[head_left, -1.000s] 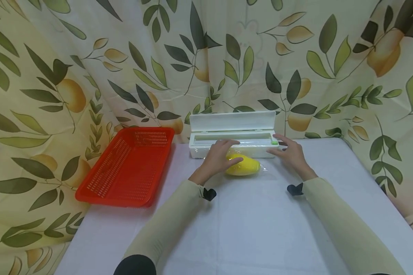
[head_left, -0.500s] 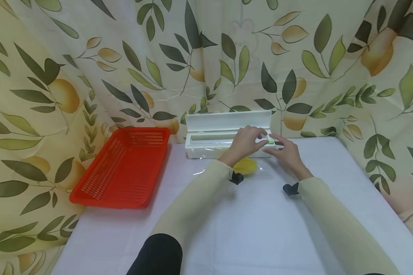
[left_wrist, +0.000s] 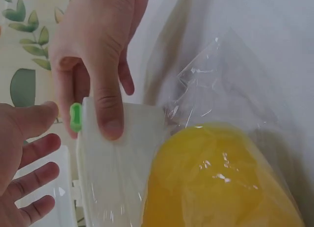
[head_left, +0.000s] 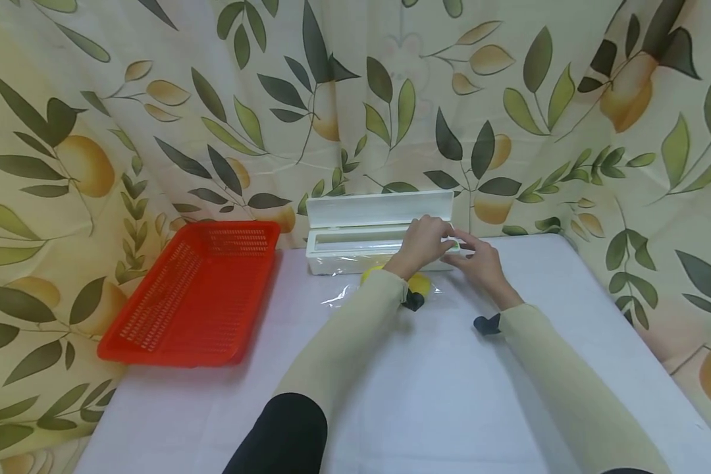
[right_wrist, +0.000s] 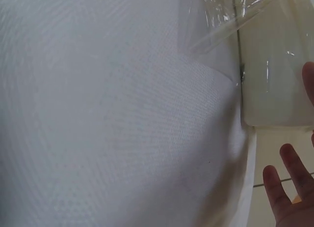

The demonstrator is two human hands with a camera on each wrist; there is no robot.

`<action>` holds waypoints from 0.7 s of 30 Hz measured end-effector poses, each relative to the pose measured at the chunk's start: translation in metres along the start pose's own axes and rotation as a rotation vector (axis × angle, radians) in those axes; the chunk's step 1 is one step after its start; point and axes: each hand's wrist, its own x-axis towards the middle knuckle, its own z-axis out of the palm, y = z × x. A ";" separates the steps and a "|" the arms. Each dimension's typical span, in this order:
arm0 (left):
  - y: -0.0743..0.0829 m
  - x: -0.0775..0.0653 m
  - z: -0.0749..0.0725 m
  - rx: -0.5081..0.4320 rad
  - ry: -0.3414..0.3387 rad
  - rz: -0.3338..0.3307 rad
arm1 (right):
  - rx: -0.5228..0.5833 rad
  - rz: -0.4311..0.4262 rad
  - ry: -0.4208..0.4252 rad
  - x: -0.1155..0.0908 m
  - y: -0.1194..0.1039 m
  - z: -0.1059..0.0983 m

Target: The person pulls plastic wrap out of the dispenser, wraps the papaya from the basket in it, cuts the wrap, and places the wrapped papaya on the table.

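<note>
A white cling film dispenser [head_left: 343, 262] stands at the back of the table with its lid raised. Its green slide cutter [left_wrist: 75, 117] sits at the right end. My right hand [head_left: 480, 266] grips that end, thumb on the front face and fingers behind. Close to the cutter is my left hand [left_wrist: 24, 163], fingers apart and slightly bent; a small gap shows between its thumb tip and the cutter. Clear film [left_wrist: 221, 84] hangs from the dispenser over a smooth, rounded yellow object [left_wrist: 211, 183], partly hidden by my left wrist in the head view.
A red perforated plastic basket [head_left: 189, 296] stands on the left of the table. White cloth [head_left: 426, 395] covers the tabletop. Behind it hangs a leaf-and-fruit patterned curtain [head_left: 343, 99].
My left hand has moved right, from over the yellow object to the dispenser's right end beside the cutter. My right hand stays at that end. The head view has shifted slightly.
</note>
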 end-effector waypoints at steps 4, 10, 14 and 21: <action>0.002 0.006 0.007 0.028 -0.016 -0.001 | -0.001 0.028 -0.005 0.001 0.000 0.001; 0.003 0.009 0.015 0.054 -0.020 0.010 | -0.013 0.077 -0.009 0.002 0.001 0.002; 0.003 0.009 0.015 0.048 -0.005 0.022 | -0.016 0.075 -0.002 0.001 0.000 0.002; 0.003 0.007 0.014 0.021 -0.004 0.004 | -0.011 0.053 -0.002 -0.001 -0.001 0.001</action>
